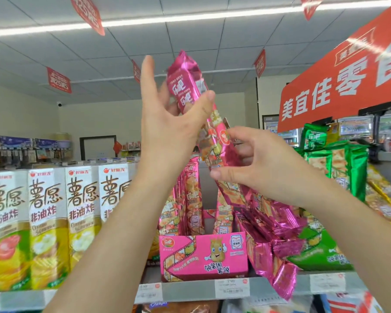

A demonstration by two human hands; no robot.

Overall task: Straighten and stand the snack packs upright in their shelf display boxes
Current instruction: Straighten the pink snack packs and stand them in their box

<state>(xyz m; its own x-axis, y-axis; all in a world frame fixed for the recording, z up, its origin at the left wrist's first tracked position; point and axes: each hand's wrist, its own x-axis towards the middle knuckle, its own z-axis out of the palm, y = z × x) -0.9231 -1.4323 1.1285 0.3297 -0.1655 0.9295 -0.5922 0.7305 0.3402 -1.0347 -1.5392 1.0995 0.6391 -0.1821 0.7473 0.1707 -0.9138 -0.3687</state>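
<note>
A bunch of pink foil snack packs [190,86] is lifted high above the pink display box [203,256] on the shelf. My left hand [167,127] grips the upper part of the bunch, thumb across the front. My right hand [257,163] pinches its lower end between thumb and fingers. Several pink packs [193,197] stand upright in the box at its left. More pink packs [273,236] lie slumped to the right of the box, leaning out over the shelf edge.
Tall white and yellow chip cartons [45,222] fill the shelf to the left. Green snack packs [334,163] in a green display box [318,251] stand to the right, with yellow packs [384,197] beyond. A red banner [339,86] hangs overhead. Price tags [231,288] line the shelf edge.
</note>
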